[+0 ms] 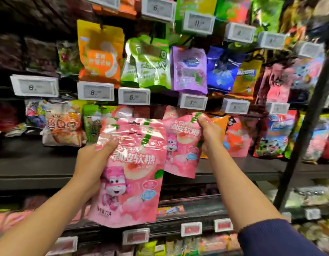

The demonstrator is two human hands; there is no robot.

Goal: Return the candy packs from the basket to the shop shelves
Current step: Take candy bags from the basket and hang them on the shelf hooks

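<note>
My left hand (94, 159) grips a stack of pink candy packs (130, 174) printed with a pink cartoon robot and peaches, thumb across the front near the top left. My right hand (209, 135) pinches the top right corner of another pink candy pack (180, 150) of the same kind, held up just under the price tag marked 7 (192, 102) in front of the shelf. That pack partly hides behind the left-hand stack. The basket is not in view.
Hanging rows of packs fill the shelving: orange (100, 52), green (150, 61), purple (188, 71) and blue (222, 69) above, more to both sides. White price tags (95, 93) line the rails. A dark upright post (306, 122) slants at right. A dark shelf board (30, 163) lies at left.
</note>
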